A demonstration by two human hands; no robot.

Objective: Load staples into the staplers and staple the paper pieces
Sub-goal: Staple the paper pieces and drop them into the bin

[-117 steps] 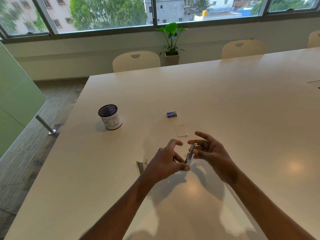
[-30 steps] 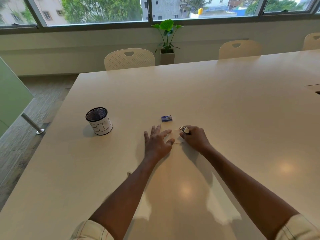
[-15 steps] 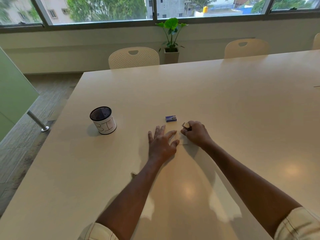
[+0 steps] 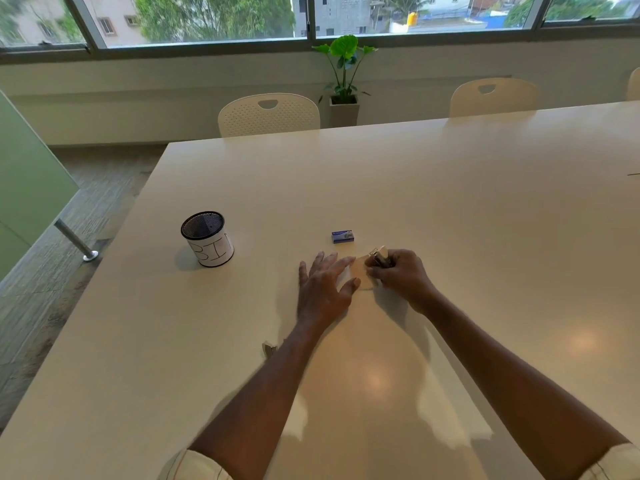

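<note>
A small white paper piece (image 4: 361, 273) lies on the table between my hands. My left hand (image 4: 323, 287) rests flat with fingers spread, its fingertips and thumb on the paper's left edge. My right hand (image 4: 400, 273) is closed around a small metal stapler (image 4: 379, 255), whose nose sticks out at the paper's right edge. A blue staple box (image 4: 342, 236) sits just beyond the paper. A second stapler (image 4: 269, 349) lies near my left forearm, mostly hidden by it.
A black mesh cup (image 4: 207, 239) with a white label reading "BIN" stands at the left. The white table (image 4: 450, 209) runs far to the right. Chairs (image 4: 268, 114) and a potted plant (image 4: 344, 77) stand beyond its far edge, below the windows.
Since 3.9 s ago both hands moved forward from near me to the paper, the right carrying the stapler. In the last second they hardly shifted; the stapler's nose shows a little more.
</note>
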